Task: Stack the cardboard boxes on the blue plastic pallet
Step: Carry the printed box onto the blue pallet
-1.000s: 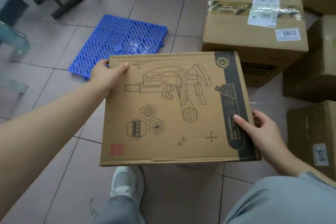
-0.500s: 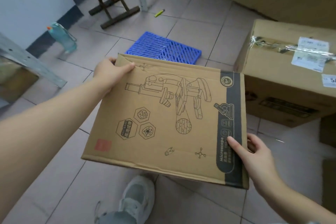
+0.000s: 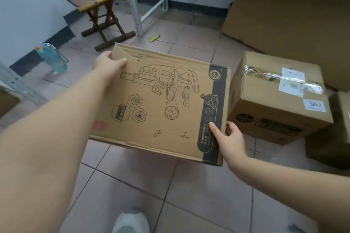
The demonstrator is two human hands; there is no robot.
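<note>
I hold a flat cardboard box (image 3: 159, 104) printed with a microscope drawing, face up above the tiled floor. My left hand (image 3: 108, 64) grips its far left corner. My right hand (image 3: 229, 138) grips its near right edge over the dark stripe. The blue pallet is hidden from view, behind the held box. A larger taped cardboard box (image 3: 280, 96) with white labels sits on the floor to the right. Another box (image 3: 333, 138) shows partly at the right edge.
A wooden folding stool (image 3: 100, 11) stands at the back left beside a metal shelf leg (image 3: 134, 4). A teal water bottle (image 3: 52, 57) stands by the left wall. Flat cardboard (image 3: 289, 11) leans at the back right. A yellow marker (image 3: 155, 38) lies on the tiles. My shoe (image 3: 130, 221) shows below.
The box has moved forward with both hands on it and now covers the blue pallet. The view has tilted up, showing more of the stool and the back wall.
</note>
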